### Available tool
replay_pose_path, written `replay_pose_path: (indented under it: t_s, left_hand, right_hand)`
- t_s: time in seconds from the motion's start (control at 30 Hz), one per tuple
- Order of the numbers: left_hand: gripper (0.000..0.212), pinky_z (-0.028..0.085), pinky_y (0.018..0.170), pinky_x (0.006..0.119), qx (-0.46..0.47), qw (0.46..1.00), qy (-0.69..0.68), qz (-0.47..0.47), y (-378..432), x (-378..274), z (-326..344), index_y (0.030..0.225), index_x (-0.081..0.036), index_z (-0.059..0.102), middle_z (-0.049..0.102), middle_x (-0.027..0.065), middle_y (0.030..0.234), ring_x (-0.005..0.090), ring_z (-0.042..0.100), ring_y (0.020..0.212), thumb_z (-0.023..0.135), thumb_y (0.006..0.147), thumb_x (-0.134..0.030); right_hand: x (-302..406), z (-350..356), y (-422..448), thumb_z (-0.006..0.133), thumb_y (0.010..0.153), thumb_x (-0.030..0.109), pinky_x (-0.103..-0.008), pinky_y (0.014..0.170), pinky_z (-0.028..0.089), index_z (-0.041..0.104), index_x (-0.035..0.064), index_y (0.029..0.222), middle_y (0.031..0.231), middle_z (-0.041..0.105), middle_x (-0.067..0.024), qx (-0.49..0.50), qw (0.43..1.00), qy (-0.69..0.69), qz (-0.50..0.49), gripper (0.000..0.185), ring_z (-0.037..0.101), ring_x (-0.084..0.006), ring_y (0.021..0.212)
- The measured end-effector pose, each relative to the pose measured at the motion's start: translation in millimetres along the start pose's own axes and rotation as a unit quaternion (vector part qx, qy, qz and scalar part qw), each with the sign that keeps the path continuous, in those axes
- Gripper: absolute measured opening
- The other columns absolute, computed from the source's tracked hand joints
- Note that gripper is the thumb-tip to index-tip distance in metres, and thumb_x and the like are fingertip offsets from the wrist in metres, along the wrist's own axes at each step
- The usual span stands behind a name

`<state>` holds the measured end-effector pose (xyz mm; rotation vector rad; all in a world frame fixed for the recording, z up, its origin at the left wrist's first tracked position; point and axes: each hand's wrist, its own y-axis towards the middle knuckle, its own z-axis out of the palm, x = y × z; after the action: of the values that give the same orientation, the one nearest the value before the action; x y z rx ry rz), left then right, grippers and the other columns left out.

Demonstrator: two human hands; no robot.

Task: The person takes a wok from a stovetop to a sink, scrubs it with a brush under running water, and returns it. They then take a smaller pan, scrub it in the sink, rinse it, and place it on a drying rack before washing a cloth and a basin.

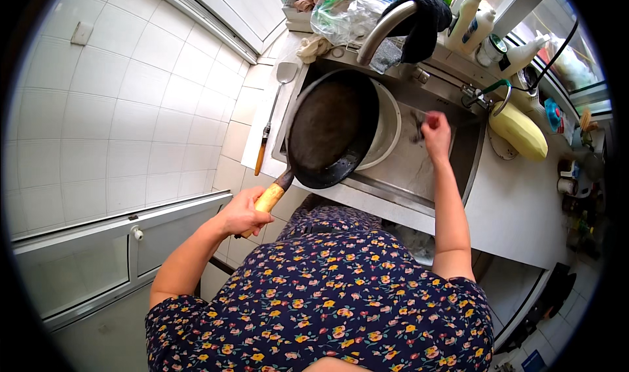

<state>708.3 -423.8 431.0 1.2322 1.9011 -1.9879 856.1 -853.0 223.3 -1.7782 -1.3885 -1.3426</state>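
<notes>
My left hand [248, 214] grips the wooden handle of a dark wok [328, 121], which is tilted over the left part of a steel sink [403, 188]. Under and behind the wok sits a pale round basin [390, 126], partly hidden. My right hand [435, 131] is over the right part of the sink, its fingers bent together and blurred. Beside its fingertips a small dark thing [417, 129] shows, too blurred to name; whether the hand holds it is unclear.
A metal spatula with a wooden handle [266, 135] lies left of the sink. A faucet [385, 30] draped with a dark cloth [421, 23] rises behind. Plastic bags [346, 18] and bottles [476, 28] line the back. A peeled pale gourd [518, 131] rests on the right counter [516, 210].
</notes>
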Motion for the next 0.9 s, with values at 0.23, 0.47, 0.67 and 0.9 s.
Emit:
replay_pose_path:
  t_s: [0.23, 0.47, 0.67, 0.9]
  left_hand:
    - [0.02, 0.039, 0.036, 0.025, 0.06, 0.972, -0.226, -0.003, -9, 30, -9, 0.09, -0.004, 0.044, 0.047, 0.0049, 0.06, 0.0121, 0.047, 0.04, 0.058, 0.077, -0.001]
    - [0.023, 0.036, 0.034, 0.027, 0.124, 0.887, -0.443, 0.039, -36, 73, -34, 0.1, 0.001, 0.044, 0.042, 0.0057, 0.059, 0.0131, 0.043, 0.038, 0.051, 0.079, -0.001]
    - [0.024, 0.037, 0.035, 0.028, 0.178, 0.835, -0.511, 0.097, -60, 100, -101, 0.101, 0.0, 0.043, 0.043, 0.0064, 0.059, 0.0147, 0.044, 0.039, 0.053, 0.078, -0.001]
    - [0.025, 0.038, 0.036, 0.029, 0.154, 0.847, -0.493, 0.129, -68, 157, -228, 0.1, -0.001, 0.043, 0.044, 0.0082, 0.058, 0.0164, 0.047, 0.04, 0.054, 0.078, 0.0]
  right_hand:
    - [129, 63, 93, 0.065, 0.079, 0.02, -0.0389, 0.074, 0.045, 0.061, 0.0023, 0.093, 0.094, 0.059, -0.0159, -0.118, 0.939, -0.095, -0.309, 0.023, 0.054, -0.0346, 0.087]
    - [109, 81, 49, 0.061, 0.083, 0.018, -0.0359, 0.074, 0.046, 0.059, -0.0003, 0.096, 0.095, 0.055, -0.015, -0.12, 0.958, -0.07, -0.25, 0.023, 0.054, -0.0271, 0.085]
    - [69, 131, -83, 0.061, 0.086, 0.022, -0.0295, 0.059, 0.04, 0.052, 0.0028, 0.075, 0.073, 0.048, -0.0072, 0.023, 1.0, -0.014, 0.004, 0.024, 0.045, -0.0174, 0.063]
    - [113, 256, -176, 0.052, 0.091, 0.02, -0.0309, 0.054, 0.043, 0.058, 0.001, 0.078, 0.078, 0.053, -0.0112, 0.118, 0.989, 0.022, 0.085, 0.024, 0.053, -0.0176, 0.057]
